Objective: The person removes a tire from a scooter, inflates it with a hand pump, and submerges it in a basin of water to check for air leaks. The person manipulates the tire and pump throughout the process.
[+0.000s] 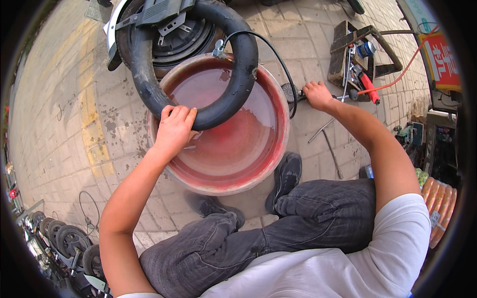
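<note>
- My left hand (174,130) lies over the black inner tube (238,74), its grip closed around the lower curve of the rubber and pressing that part into the water.
- The tube arcs over the red basin (271,159), which sits on the paved ground (64,124) just in front of my feet; the tube's upper part leans up against the scooter wheel (174,39) behind the basin.
- I judge the tube light, soft and springy: it bends where I squeeze it and will want to float up, so it needs steady downward pressure.
- Wet rubber is likely slippery, so wrapping the fingers right round the tube holds better than pinching its top.
- The valve (218,48) sticks out near the far rim with a thin black hose (283,64) running from it; I would keep my hold away from that spot so as not to tug it.
- My right hand (318,95) is stretched out to the right, resting on a small round fitting (289,92) where the hose ends; its grip looks closed on something there, but I cannot tell exactly what.
- The basin, full of water, is surely heavy and would slosh if shoved.
- Around me: a metal tool tray (348,49) with a red-handled tool (370,84), an orange hose (407,64), and a bent metal bar (330,144) on the pavement by my right shoe (285,176).
- The hose loop and the basin rim are what crowd the tube most.
</note>
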Demonstrator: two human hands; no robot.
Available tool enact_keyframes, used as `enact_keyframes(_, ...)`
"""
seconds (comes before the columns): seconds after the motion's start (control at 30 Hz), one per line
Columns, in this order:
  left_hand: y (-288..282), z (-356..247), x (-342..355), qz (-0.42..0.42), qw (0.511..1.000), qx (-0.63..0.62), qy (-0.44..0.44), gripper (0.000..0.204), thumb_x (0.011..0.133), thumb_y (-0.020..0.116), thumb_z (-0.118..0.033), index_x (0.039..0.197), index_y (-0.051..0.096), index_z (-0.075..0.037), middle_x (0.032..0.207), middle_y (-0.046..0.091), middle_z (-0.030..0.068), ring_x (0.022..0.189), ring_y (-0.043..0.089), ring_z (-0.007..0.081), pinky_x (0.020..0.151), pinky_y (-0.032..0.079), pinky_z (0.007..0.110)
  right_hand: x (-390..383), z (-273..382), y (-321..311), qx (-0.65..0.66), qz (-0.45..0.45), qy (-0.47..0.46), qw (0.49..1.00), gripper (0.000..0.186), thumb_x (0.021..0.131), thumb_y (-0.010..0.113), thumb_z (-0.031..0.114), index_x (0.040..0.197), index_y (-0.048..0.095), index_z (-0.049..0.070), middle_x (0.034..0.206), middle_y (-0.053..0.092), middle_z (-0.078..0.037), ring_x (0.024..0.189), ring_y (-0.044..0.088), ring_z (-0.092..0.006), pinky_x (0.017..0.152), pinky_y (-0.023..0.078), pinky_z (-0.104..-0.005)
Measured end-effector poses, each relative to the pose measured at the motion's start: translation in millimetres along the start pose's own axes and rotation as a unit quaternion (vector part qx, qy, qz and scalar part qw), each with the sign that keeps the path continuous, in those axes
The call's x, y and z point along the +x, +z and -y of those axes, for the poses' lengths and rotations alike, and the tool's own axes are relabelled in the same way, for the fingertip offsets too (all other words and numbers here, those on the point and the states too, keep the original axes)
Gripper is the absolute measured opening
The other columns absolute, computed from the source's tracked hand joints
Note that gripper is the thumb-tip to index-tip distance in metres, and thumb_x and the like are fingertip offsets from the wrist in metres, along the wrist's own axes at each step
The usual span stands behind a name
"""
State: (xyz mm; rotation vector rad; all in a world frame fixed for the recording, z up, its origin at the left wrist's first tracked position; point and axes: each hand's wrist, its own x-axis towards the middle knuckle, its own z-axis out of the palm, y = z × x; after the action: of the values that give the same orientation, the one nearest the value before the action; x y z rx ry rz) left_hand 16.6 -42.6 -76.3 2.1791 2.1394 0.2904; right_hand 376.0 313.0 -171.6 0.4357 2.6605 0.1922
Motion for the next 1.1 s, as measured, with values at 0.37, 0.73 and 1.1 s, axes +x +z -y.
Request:
enact_keyframes(0.37,-15,4,-2,0.01,0.999,-0.047,0.001,0.073,0.061,0.084,-0.019,0.126,0.056,-0.002,0.12,0.057,0.0124,0.118,0.053,0.0263,0.104,0.033,0.043,-14,23,-129,0.337,-0.096,0.202,0.915,0.043,0.086,0.071,0.037,0.102,0.065,-0.002,0.09,0.069,-0.007,0.078,0.065,-0.0253,0.069,0.052,-0.0391)
enact_keyframes(0.73,-28,26,-24,-0.1,0.668,-0.492,-0.549,0.068,0.084,0.074,-0.049,0.121,0.052,0.003,0.093,0.06,0.0052,0.078,0.056,0.0106,0.066,0.05,0.028,61,147,-189,0.764,0.007,0.265,0.589,0.081,0.08,0.074,0.057,0.124,0.051,-0.007,0.109,0.062,-0.015,0.092,0.061,-0.0239,0.082,0.051,-0.0462)
enact_keyframes(1.1,-10,44,-5,-0.04,0.738,-0.439,-0.511,0.064,0.081,0.077,-0.041,0.113,0.057,0.011,0.099,0.068,0.0157,0.089,0.066,0.0219,0.08,0.051,0.032,60,156,-176,0.77,0.054,0.16,0.615,0.035,0.092,0.067,0.026,0.116,0.059,0.002,0.095,0.066,-0.009,0.085,0.066,-0.0174,0.07,0.059,-0.0334)
